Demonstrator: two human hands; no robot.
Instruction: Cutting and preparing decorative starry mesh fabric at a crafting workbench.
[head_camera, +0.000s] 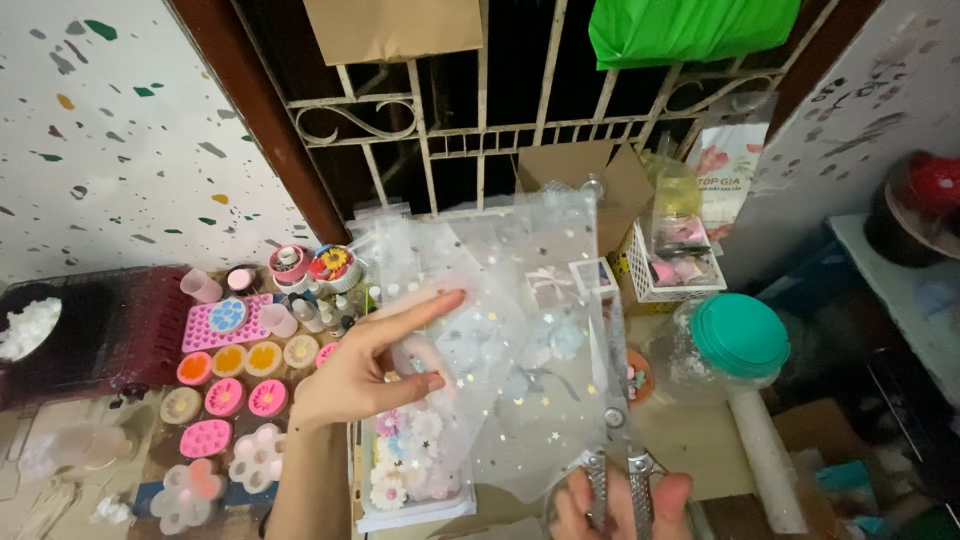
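**Two hands, one sheer sheet under the blades**

Two hands share the work. The translucent white star-spangled tulle sheet (520, 330) is held up above the cluttered tabletop (700, 440), pinched by the left hand (365, 375) between thumb and fingers. The silver metal scissors (615, 440) are gripped by the right hand (620, 505), blades entering from below. Tension should be kept, and fingers kept clear of the cut line.

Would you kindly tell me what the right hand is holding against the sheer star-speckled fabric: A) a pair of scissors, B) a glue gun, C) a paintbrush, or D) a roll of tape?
A: the right hand grips metal scissors whose blades run up along the sheer fabric, while the left hand holds that fabric up.
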